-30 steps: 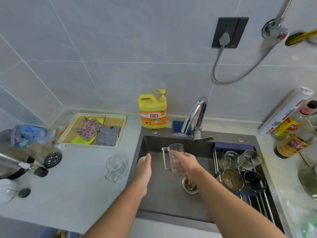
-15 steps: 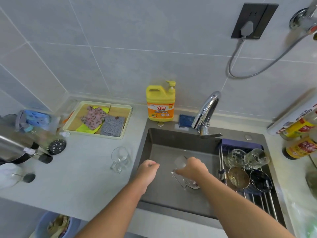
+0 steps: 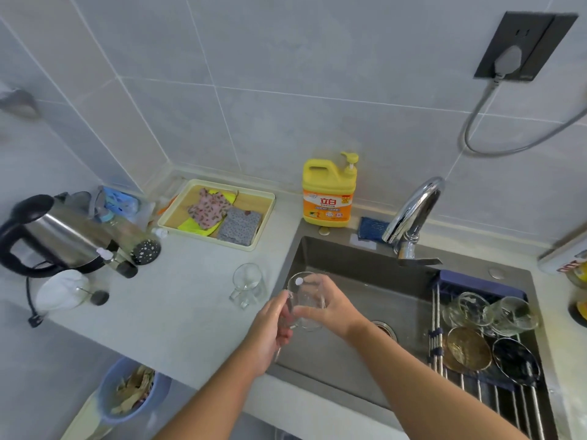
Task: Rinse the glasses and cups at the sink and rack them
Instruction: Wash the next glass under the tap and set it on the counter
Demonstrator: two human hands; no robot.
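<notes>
The right hand (image 3: 332,309) is wrapped round the body of a clear glass mug (image 3: 307,301), thumb on the near side and fingers curled over the far side, a firm closed hold. The left hand (image 3: 272,328) closes on the mug's left side where the handle sits. Its fingers look hooked about the handle, though the clear glass and wet skin make that hard to be sure of.

Both forearms come in from the near edge and meet over the near left corner of the sink (image 3: 349,262), wrists bent slightly inward toward each other.

The mug is held above the basin, clear of the bottom. It stands roughly upright but leans, its mouth tipped up and toward the far left. Its long axis runs from the base between the palms up to the rim, which bears a small white sticker.

On the counter (image 3: 190,300) just left of the sink stands a second mug (image 3: 247,285), apart from the hands. Across the right end of the sink lies the rack (image 3: 508,404), holding two clear glasses (image 3: 470,309) at its far end, lying on their sides. The tap (image 3: 413,211) rises at the far rim, with a yellow detergent bottle (image 3: 328,192) to its left.
</notes>
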